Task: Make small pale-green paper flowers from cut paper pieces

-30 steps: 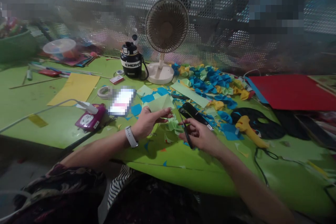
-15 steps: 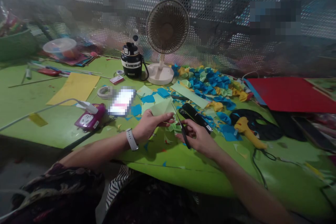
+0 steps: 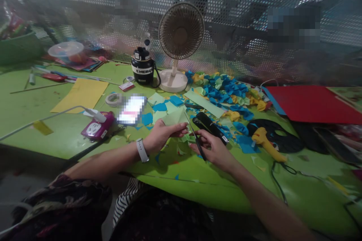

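My left hand (image 3: 161, 135) pinches a folded light green paper (image 3: 174, 117) just above the green table (image 3: 51, 128). A white band sits on that wrist. My right hand (image 3: 213, 148) is closed round the handles of black scissors (image 3: 195, 137), whose blades point up and left against the right edge of the paper. Small green and blue paper scraps (image 3: 183, 147) lie under both hands. A black stapler (image 3: 210, 124) rests just behind my right hand.
A yellow glue gun (image 3: 266, 141) with black cord lies at right, near a red sheet (image 3: 311, 103). Behind are a pile of folded blue, green and yellow papers (image 3: 226, 88), a fan (image 3: 179, 41), a black jug (image 3: 142, 68), a phone (image 3: 131, 109), a pink power strip (image 3: 97, 128), tape (image 3: 113, 99) and yellow paper (image 3: 80, 94).
The scissors have swung up from lying low by my right hand, and their blades now meet the green paper. My left hand has stayed almost in place.
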Demonstrator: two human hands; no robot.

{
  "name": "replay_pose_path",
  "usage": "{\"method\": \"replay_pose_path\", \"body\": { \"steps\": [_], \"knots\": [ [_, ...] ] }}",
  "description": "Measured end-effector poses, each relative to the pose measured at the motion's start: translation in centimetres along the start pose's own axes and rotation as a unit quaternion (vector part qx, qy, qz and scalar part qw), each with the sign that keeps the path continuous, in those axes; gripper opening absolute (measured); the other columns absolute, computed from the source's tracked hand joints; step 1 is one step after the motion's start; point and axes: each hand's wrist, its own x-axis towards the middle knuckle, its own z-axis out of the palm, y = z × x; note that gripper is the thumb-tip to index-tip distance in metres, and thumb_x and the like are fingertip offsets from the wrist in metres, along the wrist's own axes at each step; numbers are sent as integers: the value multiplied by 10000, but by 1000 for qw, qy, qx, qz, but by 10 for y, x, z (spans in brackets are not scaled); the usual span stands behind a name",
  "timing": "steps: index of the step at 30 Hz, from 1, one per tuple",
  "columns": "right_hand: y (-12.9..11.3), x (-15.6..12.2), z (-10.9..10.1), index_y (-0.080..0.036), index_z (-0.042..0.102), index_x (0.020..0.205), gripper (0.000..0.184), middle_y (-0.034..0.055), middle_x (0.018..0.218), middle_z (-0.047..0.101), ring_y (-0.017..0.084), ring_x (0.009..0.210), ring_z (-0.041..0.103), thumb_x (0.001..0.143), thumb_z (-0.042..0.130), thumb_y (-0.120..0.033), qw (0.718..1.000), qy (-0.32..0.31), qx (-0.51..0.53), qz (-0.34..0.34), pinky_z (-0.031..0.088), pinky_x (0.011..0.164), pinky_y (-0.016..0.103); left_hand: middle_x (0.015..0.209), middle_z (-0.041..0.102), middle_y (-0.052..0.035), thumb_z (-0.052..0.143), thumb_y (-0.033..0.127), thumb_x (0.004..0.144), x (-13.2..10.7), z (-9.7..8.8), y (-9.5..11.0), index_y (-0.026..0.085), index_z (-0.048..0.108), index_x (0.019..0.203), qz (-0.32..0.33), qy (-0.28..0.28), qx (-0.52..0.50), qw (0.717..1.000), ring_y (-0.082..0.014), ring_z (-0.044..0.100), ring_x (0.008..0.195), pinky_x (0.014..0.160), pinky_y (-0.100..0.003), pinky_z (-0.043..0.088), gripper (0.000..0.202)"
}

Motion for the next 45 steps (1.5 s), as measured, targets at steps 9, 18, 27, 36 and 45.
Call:
{"method": "replay_pose_path", "body": {
  "steps": [9,18,27,36,45],
  "knots": [
    [-3,0,0,-172,590,1066,546,-33,687,556,131,606,489,689,783,-517,1000,-2,0,3,391,560,259,795,751,-97,902,316,629,1,-2,-2,76,749,826,-3,-10,-10,1000,-129,703,679,696,-249,593,346],
    [0,-1,-1,-181,601,1086,545,-10,726,588,141,622,516,703,766,-531,1000,-3,-3,0,421,592,273,785,750,-100,909,313,613,2,-1,-1,75,747,812,-9,-4,-14,1000,-137,703,679,722,-271,595,350],
    [-1,-1,-1,-166,606,1087,550,-8,727,594,142,630,519,695,783,-509,1000,-1,-4,2,428,594,273,770,746,-91,923,312,589,0,0,0,77,748,801,-6,-9,-21,1000,-125,698,659,677,-238,587,362],
    [3,0,-3,-154,591,1104,550,-18,714,574,142,629,517,720,765,-508,1000,0,-10,-8,449,629,290,762,746,-102,911,329,614,3,-2,-1,70,748,815,0,-11,-12,1000,-133,697,661,718,-272,599,366],
    [3,1,-2,-151,592,1107,617,-5,733,585,142,645,510,675,783,-549,1000,0,2,6,441,604,273,748,743,-90,916,332,599,1,0,-2,67,751,799,-4,-8,-12,1000,-129,691,655,725,-277,597,371]
  ]
}}
